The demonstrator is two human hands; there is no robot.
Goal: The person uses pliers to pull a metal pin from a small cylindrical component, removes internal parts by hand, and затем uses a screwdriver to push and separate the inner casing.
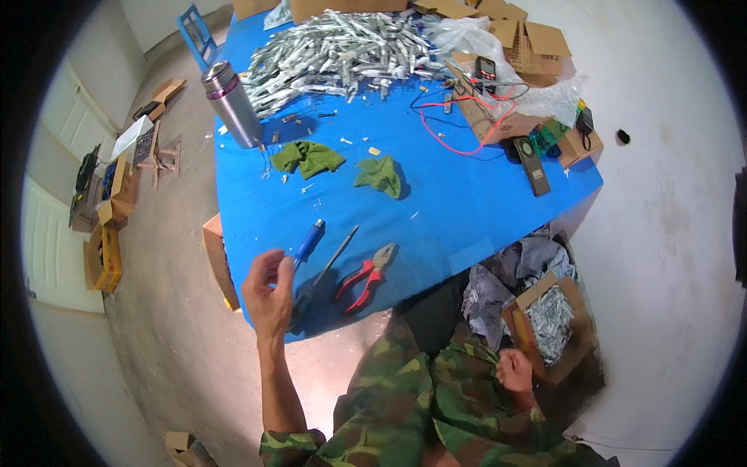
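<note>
My left hand (268,292) is above the near left edge of the blue table, its thumb and fingers closed around the near end of a slim blue-handled screwdriver (310,243). Just right of that hand lies a second screwdriver (337,255) with a long metal shaft; its dark handle is partly hidden by the hand. Pliers (372,279) with red grips rest farther right, jaws pointing away. My right hand (515,370) is low by my camouflage-clad thigh, beside an open carton. Its fingers are curled, and whatever may be in them is hidden.
Silvery strips (342,54) are heaped at the table's far end, by a steel flask (233,105). Green cloths (307,158) lie mid-table. A meter (485,71) with red leads stands far right. The carton (564,342) by my right leg holds more silvery pieces.
</note>
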